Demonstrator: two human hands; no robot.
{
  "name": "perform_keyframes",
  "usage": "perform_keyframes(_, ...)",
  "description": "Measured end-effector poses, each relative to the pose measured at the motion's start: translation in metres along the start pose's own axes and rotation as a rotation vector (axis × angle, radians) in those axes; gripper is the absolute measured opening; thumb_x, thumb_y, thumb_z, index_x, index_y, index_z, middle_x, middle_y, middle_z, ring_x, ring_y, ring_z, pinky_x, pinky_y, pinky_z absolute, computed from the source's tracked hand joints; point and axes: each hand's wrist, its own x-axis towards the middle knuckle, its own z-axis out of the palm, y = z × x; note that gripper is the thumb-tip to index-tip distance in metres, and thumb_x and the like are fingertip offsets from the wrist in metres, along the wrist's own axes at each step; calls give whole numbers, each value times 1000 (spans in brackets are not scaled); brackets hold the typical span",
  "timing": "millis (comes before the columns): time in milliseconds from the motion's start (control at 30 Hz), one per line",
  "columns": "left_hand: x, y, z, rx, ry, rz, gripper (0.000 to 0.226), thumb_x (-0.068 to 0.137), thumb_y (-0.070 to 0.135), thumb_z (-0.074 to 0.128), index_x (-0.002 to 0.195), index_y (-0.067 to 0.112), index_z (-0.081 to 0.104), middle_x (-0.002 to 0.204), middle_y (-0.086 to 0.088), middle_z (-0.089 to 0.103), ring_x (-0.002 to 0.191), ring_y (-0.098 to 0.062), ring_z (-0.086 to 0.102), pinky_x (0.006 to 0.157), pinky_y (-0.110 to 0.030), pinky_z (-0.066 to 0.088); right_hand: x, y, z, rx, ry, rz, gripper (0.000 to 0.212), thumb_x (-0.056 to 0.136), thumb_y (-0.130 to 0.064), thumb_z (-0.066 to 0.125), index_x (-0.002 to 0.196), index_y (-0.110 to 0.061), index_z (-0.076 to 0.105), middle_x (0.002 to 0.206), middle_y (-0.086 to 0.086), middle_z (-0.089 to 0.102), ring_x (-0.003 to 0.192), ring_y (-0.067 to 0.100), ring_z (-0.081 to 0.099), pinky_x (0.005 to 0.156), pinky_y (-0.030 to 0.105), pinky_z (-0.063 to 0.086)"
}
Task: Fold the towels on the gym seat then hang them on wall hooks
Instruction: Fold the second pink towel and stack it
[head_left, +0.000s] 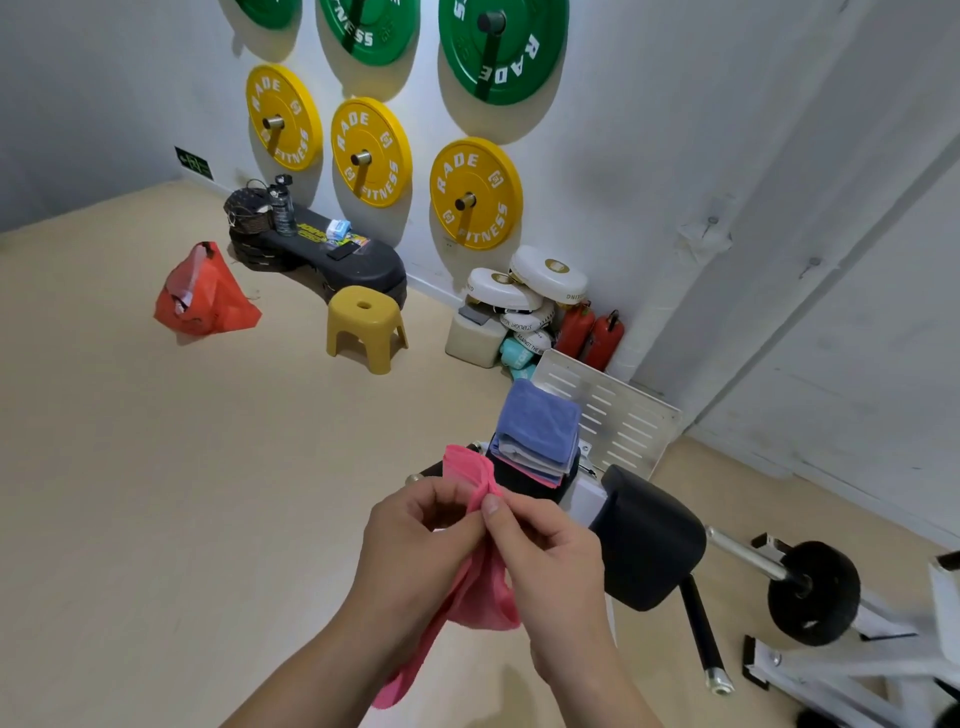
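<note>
Hands first: my left hand (415, 545) and right hand (550, 561) both pinch the pink towel (480, 597), low in the middle. It is bunched. I think a loose pinch could drop it on the floor (208, 467).

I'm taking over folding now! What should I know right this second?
Left hand: pinches the pink towel near its top.
Right hand: pinches it right beside the left.
The towel hangs bunched below both hands, unfolded.
Done: a stack of folded towels sits on the black seat.
Left: fold the pink one, then hang them all; none is seen hung yet.
</note>
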Motion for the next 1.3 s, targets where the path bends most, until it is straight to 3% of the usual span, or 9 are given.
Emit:
perform_keyframes(133,-5,1,-2,-14,-7,13,21,91,8,72,88,25,83,88,0,81,86,-18,77,82,-34,63,-2,-1,3,-41,-20,-58,20,97,-20,68,87,-29,83,92,6,75,81,12,72,65,18,56)
perform_keyframes(300,-5,0,-2,43,9,55,16,84,9,81,86,24,77,87,5,79,78,-23,76,70,-37,64,-8,-3,6,14,-93,21,42,97,-53,52,89,-19,76,94,19,74,94,37,73,90,58,59)
perform_keyframes(400,-2,0,-9,81,-21,72,19,88,4,76,82,22,74,83,-2,77,77,-34,74,66,-52,62,-4,-9,-7,131,-123,87,34,106,-29,51,98,-19,83,94,16,79,94,34,77,90,50,62)
perform_keyframes(533,6,11,-20,124,-110,141,14,94,5,68,87,17,69,79,-5,76,64,-16,66,56,-30,54,7,-4,-22,-15,-126,-23,19,97,-12,67,105,-24,80,101,3,79,100,26,74,91,44,62)
perform_keyframes(700,5,56,-45,172,-409,358,9,98,9,65,97,18,66,73,-5,63,67,-8,59,59,-20,48,37,-8,-56,52,-385,-15,66,76,-41,86,136,-27,62,134,-4,68,128,17,61,108,43,49)
perform_keyframes(833,25,58,-49,265,-300,406,11,101,21,61,99,32,63,78,-24,61,70,-25,58,64,-38,46,49,-12,-66,84,-417,-4,59,73,-50,87,116,-11,74,115,22,73,105,31,68,104,63,47)
perform_keyframes(1000,39,46,-41,248,-74,423,4,104,36,53,107,35,56,81,-16,72,69,-34,66,56,-48,55,50,-28,-57,-10,-292,-31,34,93,-60,60,117,-37,70,116,21,71,96,35,69,80,59,55)
perform_keyframes(1200,57,21,-36,-74,-248,-90,38,92,52,66,99,15,66,78,-8,60,69,-23,56,71,-38,50,57,-22,-40,176,-149,147,29,98,-49,60,113,-27,72,120,11,75,115,32,70,104,54,52)
perform_keyframes(1300,55,-5,-38,-176,-422,-279,23,90,35,70,81,15,63,65,3,50,58,-12,49,66,-29,48,65,-13,-46,277,-108,273,33,98,-49,61,114,-23,73,119,11,76,119,35,68,109,57,49)
